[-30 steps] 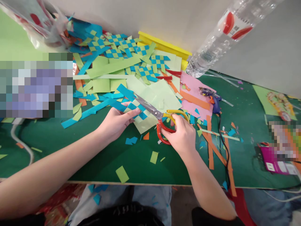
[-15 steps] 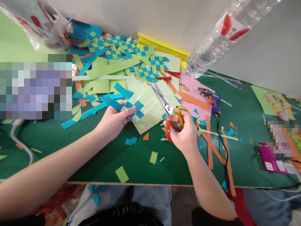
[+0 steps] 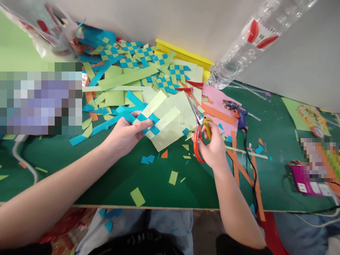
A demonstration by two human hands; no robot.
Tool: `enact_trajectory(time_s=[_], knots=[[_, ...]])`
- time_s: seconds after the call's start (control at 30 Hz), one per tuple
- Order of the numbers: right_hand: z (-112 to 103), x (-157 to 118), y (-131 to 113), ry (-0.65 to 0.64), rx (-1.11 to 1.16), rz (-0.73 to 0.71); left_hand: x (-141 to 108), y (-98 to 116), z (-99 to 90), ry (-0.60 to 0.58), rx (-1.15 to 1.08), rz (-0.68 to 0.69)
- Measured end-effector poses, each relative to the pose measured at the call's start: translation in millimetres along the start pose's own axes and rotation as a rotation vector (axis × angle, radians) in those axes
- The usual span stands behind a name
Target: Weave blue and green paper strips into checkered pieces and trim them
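Observation:
Pinched between the thumb and fingers of my left hand (image 3: pixel 129 132) is a woven paper piece (image 3: pixel 153 124) of blue and pale green strips, with loose strip ends pointing up and right. Beneath it lies a pale green paper sheet (image 3: pixel 172 131). My right hand (image 3: pixel 214 145) grips a pair of scissors (image 3: pixel 198 118) with one red and one yellow handle. Their blades point up and left, a little to the right of the woven piece and apart from it. Several finished blue and green checkered paper weaves (image 3: pixel 166 84) lie piled behind my hands.
A large clear plastic bottle (image 3: pixel 233 58) leans at the back right. Beside it are a yellow strip (image 3: pixel 183 54) and pink paper (image 3: pixel 221 106). A blue glue gun (image 3: pixel 241 117) trails a black cord. Orange paper strips (image 3: pixel 235 166) and small scraps litter the green table (image 3: pixel 101 184).
My right hand has moved right with the scissors, away from the woven piece. My left hand has shifted slightly left, still holding the piece, and a green strip end now stands out differently.

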State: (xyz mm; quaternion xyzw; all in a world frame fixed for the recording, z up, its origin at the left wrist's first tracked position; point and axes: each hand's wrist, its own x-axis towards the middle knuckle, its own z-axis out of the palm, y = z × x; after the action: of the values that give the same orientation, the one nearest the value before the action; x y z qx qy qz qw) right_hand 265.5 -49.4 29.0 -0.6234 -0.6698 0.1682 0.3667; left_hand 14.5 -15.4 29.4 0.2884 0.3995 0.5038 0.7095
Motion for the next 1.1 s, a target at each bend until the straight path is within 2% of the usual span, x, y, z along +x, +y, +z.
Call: enact_trajectory(time_s=[0.17,0.37,0.5,0.6,0.73,0.87,1.1], knots=[[3,-1,-1,-0.012,-0.031,-0.029,2,-2,-2.6,0.032,-0.015,0.032],[3,-3,-5,0.130,-0.036,-0.098,0,-1,1.1,0.054,-0.034,0.071],[5,-7,-7,0.159,-0.119,-0.203,-1,-2,1.1,0.083,-0.027,0.090],[7,-11,-10,0.144,-0.171,-0.303,0,-3,-0.7,0.141,0.012,0.085],[11,-15,-14,0.045,-0.230,-0.357,1,-4,-2.0,0.200,0.084,0.098],[17,-16,-15,-0.014,-0.292,-0.362,-1,-4,-0.1,0.147,0.066,0.114],[20,-17,-15,0.010,-0.323,-0.353,-4,-6,2.7,0.067,0.062,0.134]])
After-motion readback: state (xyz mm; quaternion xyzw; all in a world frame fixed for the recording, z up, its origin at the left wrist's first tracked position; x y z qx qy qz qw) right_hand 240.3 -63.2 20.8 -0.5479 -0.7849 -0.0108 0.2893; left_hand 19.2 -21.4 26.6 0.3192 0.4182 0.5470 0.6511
